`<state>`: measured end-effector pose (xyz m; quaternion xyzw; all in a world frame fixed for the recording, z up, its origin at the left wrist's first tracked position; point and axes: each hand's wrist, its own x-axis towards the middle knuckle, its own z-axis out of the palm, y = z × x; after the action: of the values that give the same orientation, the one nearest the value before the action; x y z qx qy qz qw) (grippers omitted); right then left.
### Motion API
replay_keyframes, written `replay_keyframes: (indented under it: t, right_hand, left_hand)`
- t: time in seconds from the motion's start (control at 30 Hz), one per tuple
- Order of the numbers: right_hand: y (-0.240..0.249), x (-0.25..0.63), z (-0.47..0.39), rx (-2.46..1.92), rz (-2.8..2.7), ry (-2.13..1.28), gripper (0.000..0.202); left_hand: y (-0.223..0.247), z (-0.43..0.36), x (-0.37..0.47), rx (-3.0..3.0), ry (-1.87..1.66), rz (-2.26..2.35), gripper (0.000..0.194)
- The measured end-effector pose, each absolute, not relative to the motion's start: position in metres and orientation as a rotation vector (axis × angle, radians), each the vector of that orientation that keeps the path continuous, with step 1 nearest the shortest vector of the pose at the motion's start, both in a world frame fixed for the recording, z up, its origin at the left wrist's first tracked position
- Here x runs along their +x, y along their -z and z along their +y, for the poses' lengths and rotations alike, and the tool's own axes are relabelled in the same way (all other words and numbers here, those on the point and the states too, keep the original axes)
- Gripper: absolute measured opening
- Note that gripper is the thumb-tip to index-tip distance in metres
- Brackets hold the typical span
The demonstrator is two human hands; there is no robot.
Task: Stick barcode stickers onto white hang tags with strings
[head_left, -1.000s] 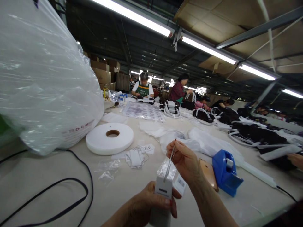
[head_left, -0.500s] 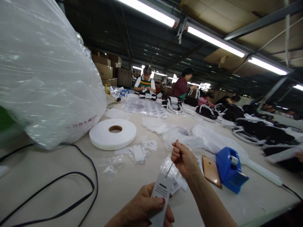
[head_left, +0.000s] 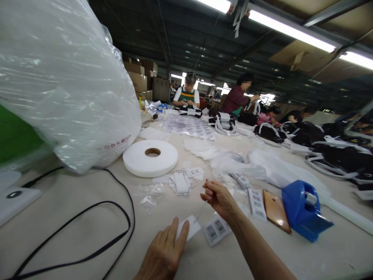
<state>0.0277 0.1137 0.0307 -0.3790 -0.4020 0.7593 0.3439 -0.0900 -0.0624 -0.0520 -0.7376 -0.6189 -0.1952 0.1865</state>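
A white hang tag [head_left: 190, 229] is at the table's front, partly hidden beneath my left hand [head_left: 164, 247]. The thumb and fingers of that hand press on it from above, with the tag showing between and beyond them. From the tag's end a thin string [head_left: 201, 212] runs up to my right hand [head_left: 217, 196], whose fingers are curled in a pinch on it. Just right of the tag lie barcode labels [head_left: 217, 229]. Behind my hands is a small pile of white hang tags [head_left: 181, 182] with loose strings.
Around my hands are a white tape roll [head_left: 136, 157], a gold phone [head_left: 276, 210], a blue tape dispenser [head_left: 303, 210] and a black cord [head_left: 128, 194]. A big plastic bag [head_left: 87, 97] bulges at left. Black bags [head_left: 340, 159] and co-workers [head_left: 188, 97] are farther back.
My left hand has lowered the hang tag to the table and turned palm down over it. My right hand has come slightly down and left. The view has shifted left.
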Motion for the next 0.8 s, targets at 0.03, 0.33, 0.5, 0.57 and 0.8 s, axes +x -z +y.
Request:
replay_keyframes:
  t: [0.03,0.33,0.5,0.57,0.8]
  right_hand:
    - [-0.025,0.024,0.115,-1.017,-1.079,-1.965,0.025]
    - [0.002,-0.006,0.126,-1.286,-1.354,-1.860,0.024]
    - [0.008,-0.018,0.133,-1.351,-1.409,-1.821,0.027]
    - [0.011,-0.021,0.135,-1.361,-1.421,-1.812,0.027]
    - [0.017,-0.018,0.139,-1.346,-1.446,-1.798,0.026]
  left_hand:
    - [0.052,-0.063,-0.089,-2.037,0.413,-1.714,0.049]
    - [0.039,-0.056,-0.066,-1.951,0.064,-1.665,0.035]
    - [0.046,-0.049,-0.062,-2.033,0.169,-1.643,0.032]
    - [0.051,-0.049,-0.067,-2.081,0.242,-1.620,0.034]
    - [0.063,-0.056,-0.099,-2.265,0.645,-1.535,0.028]
